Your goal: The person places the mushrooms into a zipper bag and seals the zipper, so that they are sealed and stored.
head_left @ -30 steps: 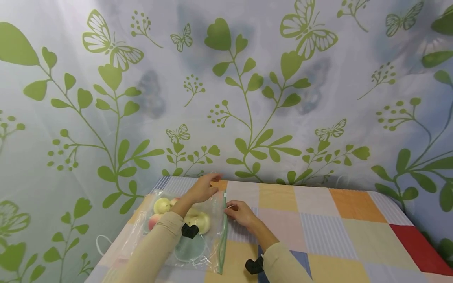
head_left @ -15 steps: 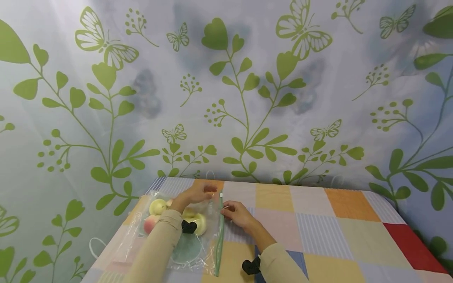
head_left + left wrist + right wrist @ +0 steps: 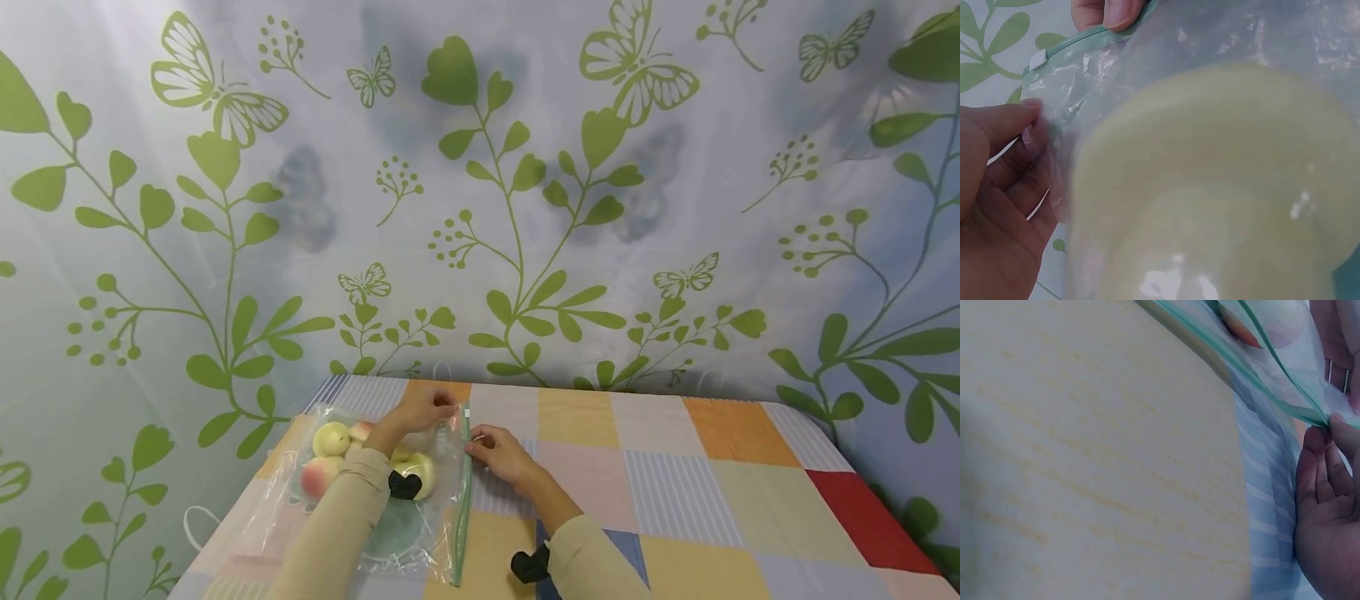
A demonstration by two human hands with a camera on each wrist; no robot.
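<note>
A clear zip bag (image 3: 442,537) lies flat on the quilted cloth, its green zip strip (image 3: 461,525) along the right side. Through the film show a pink-tinged peach (image 3: 318,477), a round yellow fruit (image 3: 331,440) and a pale yellow curved piece (image 3: 1210,144). Under them is a light teal round shape (image 3: 393,533). My left hand (image 3: 420,410) pinches the film at the far corner, beside the white slider (image 3: 1038,59). Between thumb and fingers, my right hand (image 3: 501,457) pinches the zip strip; in the right wrist view the strip's two edges part beyond that pinch.
A patchwork cloth (image 3: 675,500) covers the table, extending to the right of the bag. Behind it hangs a curtain (image 3: 480,208) printed with leaves and butterflies. A white loop (image 3: 197,527) sticks out at the table's left edge.
My left hand has come down from above the bag's far corner and now pinches the film there. The right hand keeps its pinch on the zip strip. The view has shifted slightly.
</note>
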